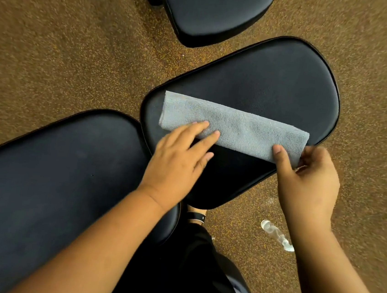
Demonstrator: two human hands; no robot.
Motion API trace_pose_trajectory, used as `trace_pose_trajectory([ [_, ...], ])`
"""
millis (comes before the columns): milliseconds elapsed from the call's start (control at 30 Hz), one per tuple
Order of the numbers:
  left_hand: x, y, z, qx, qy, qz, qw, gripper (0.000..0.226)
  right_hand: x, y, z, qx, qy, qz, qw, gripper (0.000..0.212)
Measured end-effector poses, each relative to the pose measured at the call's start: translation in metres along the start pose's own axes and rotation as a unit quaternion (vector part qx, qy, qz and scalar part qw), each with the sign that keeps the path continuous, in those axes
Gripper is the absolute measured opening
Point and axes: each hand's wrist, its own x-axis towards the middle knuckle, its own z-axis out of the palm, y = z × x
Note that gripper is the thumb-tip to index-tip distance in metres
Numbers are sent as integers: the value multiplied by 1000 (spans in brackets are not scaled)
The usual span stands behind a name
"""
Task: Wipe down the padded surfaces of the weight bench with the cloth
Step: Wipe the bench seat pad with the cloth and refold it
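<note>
A grey cloth (pixel 235 125), folded into a long strip, lies across the black padded seat (pixel 278 83) of the weight bench. My left hand (pixel 179 161) rests flat on the seat with its straight fingertips on the cloth's left half. My right hand (pixel 308 180) pinches the cloth's right end between thumb and fingers at the seat's edge. The long black back pad (pixel 53 179) of the bench stretches to the lower left, partly under my left forearm.
Another black padded seat (pixel 214 7) stands at the top of the view. A clear plastic bottle (pixel 277 235) lies on the brown speckled floor (pixel 54 48) at the lower right. My dark-trousered legs and a sandalled foot (pixel 196 214) show below the seat.
</note>
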Motion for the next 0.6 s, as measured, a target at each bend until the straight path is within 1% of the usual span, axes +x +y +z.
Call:
trace_pose_trajectory([
  [67,-2,3,1,-1,-12,-9,1000,39,-2,-10,-2,35,-10,-2,999,30],
  [100,-2,4,-1,-15,-13,-12,1000,39,-5,-19,-5,75,-14,-9,997,26],
  [133,-1,4,-3,-46,-9,-21,999,37,-8,-29,-7,124,-21,-19,992,22],
  [167,0,5,-6,-101,3,-44,994,36,-11,-40,-9,173,-31,-33,984,19],
  [200,1,6,-9,-183,22,-88,979,34,-15,-52,-9,207,-48,-57,975,18],
  [233,2,7,-15,-275,53,-148,948,32,-20,-63,-6,223,-69,-86,968,18],
  [267,4,8,-23,-360,88,-209,905,31,-24,-73,-1,224,-93,-118,963,18],
  [300,4,7,-31,-419,119,-262,861,29,-28,-79,6,206,-119,-152,959,15],
  [333,4,4,-38,-444,150,-301,831,29,-30,-82,14,174,-147,-183,956,13],
  [367,1,-1,-44,-445,176,-327,815,29,-31,-85,23,132,-183,-209,952,19],
  [400,-3,-8,-49,-439,195,-346,806,29,-31,-85,32,85,-226,-234,942,28],
  [433,-8,-14,-53,-433,206,-362,799,29,-30,-84,40,32,-265,-259,928,35],
  [467,-14,-20,-55,-431,209,-377,793,29,-28,-83,46,-13,-286,-283,915,39],
  [533,-26,-29,-55,-420,193,-399,792,26,-26,-83,51,-35,-277,-310,909,38],
  [600,-36,-35,-53,-400,152,-404,809,22,-24,-84,49,-3,-231,-336,913,34],
])
